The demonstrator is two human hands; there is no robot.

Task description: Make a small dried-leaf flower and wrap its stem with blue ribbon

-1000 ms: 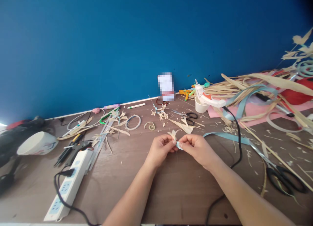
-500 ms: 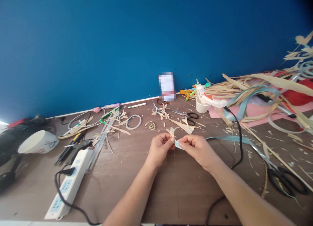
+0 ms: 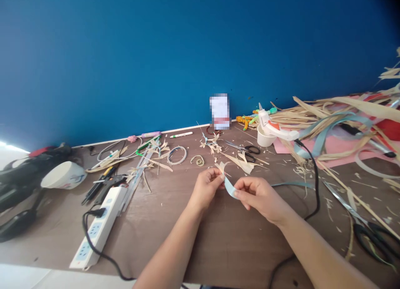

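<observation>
My left hand (image 3: 206,187) pinches a small pale flower of husk-like strips (image 3: 222,167) at its base, petals pointing up. A light blue ribbon (image 3: 230,189) runs from that base to my right hand (image 3: 256,197), which grips it between thumb and fingers. More of the blue ribbon (image 3: 289,184) lies on the table to the right of my right hand. Just beyond the hands rest a broad pale husk piece (image 3: 242,162) and small black-handled scissors (image 3: 250,149). A finished-looking cluster of pale flowers (image 3: 212,144) lies further back.
A white glue gun (image 3: 275,128) rests on a paper cup (image 3: 265,137); its black cord crosses the table at right. Large scissors (image 3: 368,230) lie near the right edge. At left are a power strip (image 3: 99,226), a white bowl (image 3: 64,175) and a black glue gun (image 3: 111,187).
My right hand has moved right and slightly down, away from my left hand, so a longer stretch of ribbon shows between them. The camera view has turned slightly left.
</observation>
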